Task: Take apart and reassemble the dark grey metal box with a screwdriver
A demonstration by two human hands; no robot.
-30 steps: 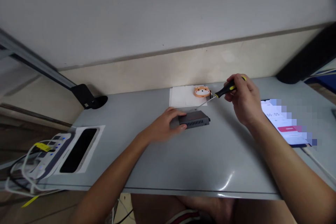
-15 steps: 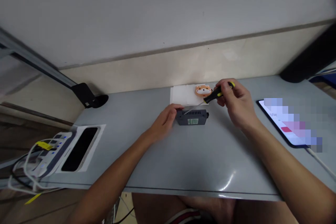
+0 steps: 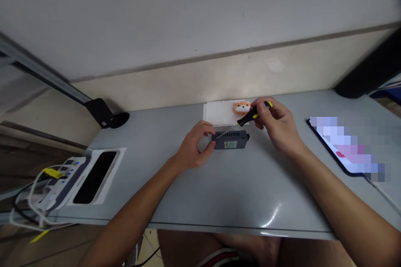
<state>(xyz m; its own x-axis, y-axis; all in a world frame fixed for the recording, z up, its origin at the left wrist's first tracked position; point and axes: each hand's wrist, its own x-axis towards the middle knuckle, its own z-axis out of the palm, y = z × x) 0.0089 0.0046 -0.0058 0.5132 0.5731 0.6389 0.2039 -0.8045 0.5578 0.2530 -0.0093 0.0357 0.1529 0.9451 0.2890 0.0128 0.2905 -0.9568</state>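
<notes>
A small dark grey box with vent slots and a green label stands on its edge in the middle of the grey table. My left hand grips its left end between thumb and fingers. My right hand is closed on a black and yellow screwdriver, whose thin shaft slants down to the left and meets the box's upper left part.
A white paper sheet lies behind the box with an orange animal-shaped item on it. A phone lies at the right. A white power strip with cables and a black slab on paper sit at the left. A black clamp base stands at the back left.
The box went from lying flat to standing on its edge, label towards me. My right hand moved left with the screwdriver, bringing its tip onto the box. My left hand now pinches the box's end.
</notes>
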